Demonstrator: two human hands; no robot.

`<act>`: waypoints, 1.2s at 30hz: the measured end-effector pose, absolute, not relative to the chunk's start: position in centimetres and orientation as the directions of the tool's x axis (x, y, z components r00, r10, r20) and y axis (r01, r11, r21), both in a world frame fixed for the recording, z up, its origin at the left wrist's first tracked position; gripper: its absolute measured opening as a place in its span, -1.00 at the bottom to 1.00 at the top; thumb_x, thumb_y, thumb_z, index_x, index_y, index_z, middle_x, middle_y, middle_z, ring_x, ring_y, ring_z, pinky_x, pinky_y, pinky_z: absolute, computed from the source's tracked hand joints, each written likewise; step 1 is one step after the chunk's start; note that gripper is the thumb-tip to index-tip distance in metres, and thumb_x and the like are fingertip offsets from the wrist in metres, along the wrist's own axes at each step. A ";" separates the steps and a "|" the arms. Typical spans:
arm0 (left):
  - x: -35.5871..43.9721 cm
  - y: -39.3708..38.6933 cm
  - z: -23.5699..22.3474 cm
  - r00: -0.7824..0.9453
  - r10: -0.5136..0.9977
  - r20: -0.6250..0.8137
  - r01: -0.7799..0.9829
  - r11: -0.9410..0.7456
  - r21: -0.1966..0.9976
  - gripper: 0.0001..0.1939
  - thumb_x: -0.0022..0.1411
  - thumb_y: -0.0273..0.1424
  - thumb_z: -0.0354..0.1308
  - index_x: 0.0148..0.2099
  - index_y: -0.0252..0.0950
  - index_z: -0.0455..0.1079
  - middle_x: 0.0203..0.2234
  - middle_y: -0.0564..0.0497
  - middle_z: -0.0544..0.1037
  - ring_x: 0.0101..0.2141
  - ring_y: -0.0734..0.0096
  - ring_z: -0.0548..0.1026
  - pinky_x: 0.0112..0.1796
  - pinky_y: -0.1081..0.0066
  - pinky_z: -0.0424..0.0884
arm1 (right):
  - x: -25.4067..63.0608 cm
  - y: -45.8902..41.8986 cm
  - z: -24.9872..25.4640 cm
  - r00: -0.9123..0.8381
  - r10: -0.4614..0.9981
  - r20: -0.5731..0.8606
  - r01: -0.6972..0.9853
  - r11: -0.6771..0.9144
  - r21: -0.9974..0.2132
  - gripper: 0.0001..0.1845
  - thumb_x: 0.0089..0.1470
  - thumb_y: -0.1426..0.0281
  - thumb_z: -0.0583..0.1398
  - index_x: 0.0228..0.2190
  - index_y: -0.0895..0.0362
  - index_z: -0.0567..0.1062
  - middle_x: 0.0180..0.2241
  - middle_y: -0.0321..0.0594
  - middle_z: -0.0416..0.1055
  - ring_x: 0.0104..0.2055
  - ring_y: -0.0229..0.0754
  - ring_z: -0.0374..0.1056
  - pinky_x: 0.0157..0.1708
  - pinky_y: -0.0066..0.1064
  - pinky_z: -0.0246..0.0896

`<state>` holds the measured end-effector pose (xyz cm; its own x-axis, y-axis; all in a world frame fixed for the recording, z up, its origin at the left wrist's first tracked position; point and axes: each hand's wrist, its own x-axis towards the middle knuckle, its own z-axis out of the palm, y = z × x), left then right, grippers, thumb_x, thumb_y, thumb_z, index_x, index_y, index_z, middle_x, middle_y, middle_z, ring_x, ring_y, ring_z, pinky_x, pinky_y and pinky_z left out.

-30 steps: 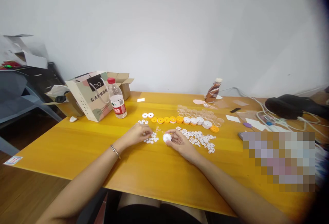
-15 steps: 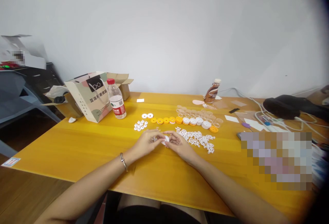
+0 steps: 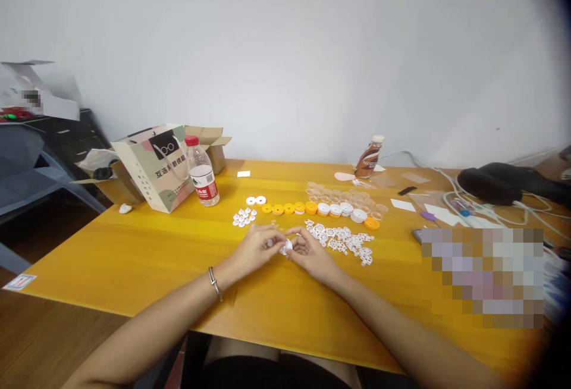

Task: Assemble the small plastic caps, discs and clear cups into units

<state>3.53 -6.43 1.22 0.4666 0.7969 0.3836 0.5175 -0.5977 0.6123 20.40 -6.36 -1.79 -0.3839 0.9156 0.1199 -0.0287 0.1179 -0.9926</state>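
Note:
Between my two hands is a small round white plastic piece [image 3: 286, 248]. My left hand [image 3: 259, 246] pinches its left side with thumb and fingers. On the other side, my right hand [image 3: 310, 252] grips its right edge, with the index finger raised a little above it. Fingertips cover part of the piece, so its details are hidden. Right beside my right hand lies a heap of white openwork plastic parts [image 3: 341, 239]. Beyond my left hand sits a cluster of small white knob-like pieces [image 3: 244, 217]. Behind both hands runs a row of yellow discs [image 3: 289, 208] and white discs [image 3: 334, 210].
Clear plastic cups [image 3: 363, 200] stand behind the discs. A water bottle [image 3: 203, 175], a paper bag [image 3: 156, 169] and a cardboard box [image 3: 214, 145] are at the left. A brown drink bottle [image 3: 369, 158] stands at the back. Cables [image 3: 450, 193] and paper slips [image 3: 439, 215] lie at right.
The white piece has tilted slightly and sits a little lower between my fingers. My right index finger has shifted a bit. The rest stays in place.

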 end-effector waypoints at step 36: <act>3.4 -5.6 1.1 0.383 0.903 0.193 0.139 -0.263 0.955 -0.73 0.09 -0.25 0.09 -0.25 -0.36 0.28 -0.42 0.02 0.39 -0.46 0.59 0.33 -0.42 0.55 0.26 | 21.3 -6.2 -1.0 -0.491 0.863 0.119 -0.139 0.057 -0.989 -0.59 -0.23 0.39 0.29 -0.26 0.06 0.32 -0.37 -0.29 0.39 -0.31 -0.27 0.32 -0.21 -0.34 0.18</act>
